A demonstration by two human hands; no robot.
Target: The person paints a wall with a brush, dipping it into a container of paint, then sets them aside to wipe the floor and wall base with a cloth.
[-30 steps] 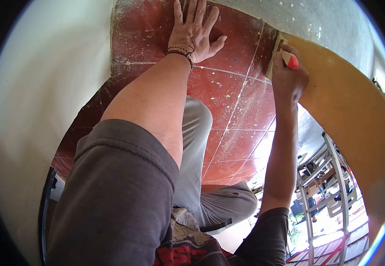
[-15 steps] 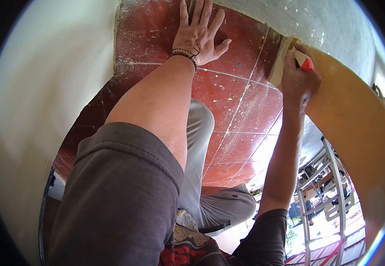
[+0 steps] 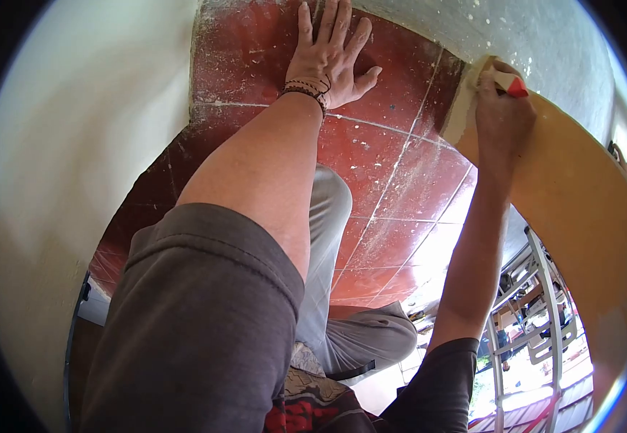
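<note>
My left hand (image 3: 330, 66) lies flat on the red tiled floor (image 3: 371, 151), fingers spread, holding nothing. Dark cord bracelets (image 3: 306, 88) circle that wrist. Higher up on the right, my right hand (image 3: 506, 115) is closed around a paintbrush (image 3: 506, 79) with a pale handle and a red end. The brush's bristles are hidden from view. It is against the upper edge of an ochre wall (image 3: 566, 173), by a cream-coloured strip (image 3: 463, 108) that runs along the wall's end, beside the floor.
A pale wall (image 3: 75, 159) curves up on the left. Behind the brush stands a grey, paint-spotted wall (image 3: 544, 43). At the lower right is a metal ladder (image 3: 551, 325), with bright clutter beyond it. My bent knee (image 3: 331, 195) is over the tiles.
My right hand has slid slightly right and upward with the paintbrush, along the edge of the ochre wall. My left hand stays planted on the floor; the view has shifted a little.
</note>
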